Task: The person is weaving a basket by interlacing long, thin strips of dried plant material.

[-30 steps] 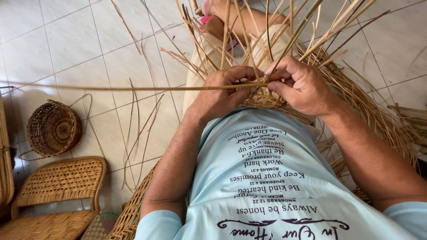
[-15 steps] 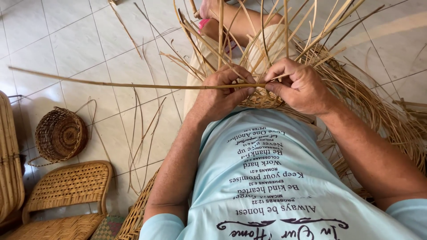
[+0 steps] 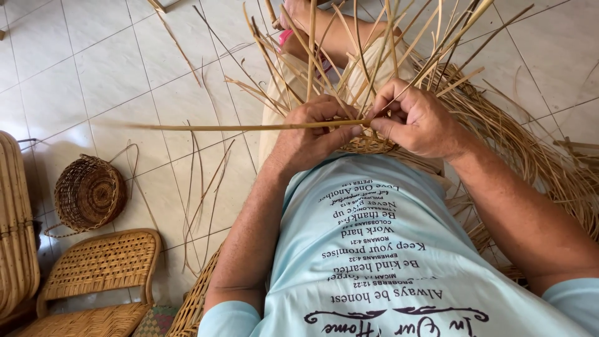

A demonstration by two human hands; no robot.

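Head view, read from left to right. At the far left stands a curved tan wicker panel (image 3: pixel 15 224), with a low woven cane seat with a bentwood frame (image 3: pixel 100 268) below and beside it. Just above the seat, a small round brown wicker basket (image 3: pixel 89 195) lies tipped on the white tiled floor (image 3: pixel 81 81), with loose thin cane strands (image 3: pixel 199 200) scattered near it.

A long straight tan cane strip (image 3: pixel 249 126) runs level from the left of the picture to the hands. The left hand (image 3: pixel 312 134) is closed on it, thumb and fingers pinching the strip at its working end. The right hand (image 3: pixel 421 122) is closed too, pinching the same strip where it meets the half-woven tan cane basket base (image 3: pixel 371 145), which sits in the lap just above the pale blue printed shirt (image 3: pixel 387 262). Upright cane stakes (image 3: pixel 374 56) fan out of the base. A loose heap of tan cane strands (image 3: pixel 549 168) lies at the right.

Judged from its look, the strip is light, springy and smooth; it probably kinks or splits if bent sharply. It is best held close to the weave, where a short grip checks its whip.
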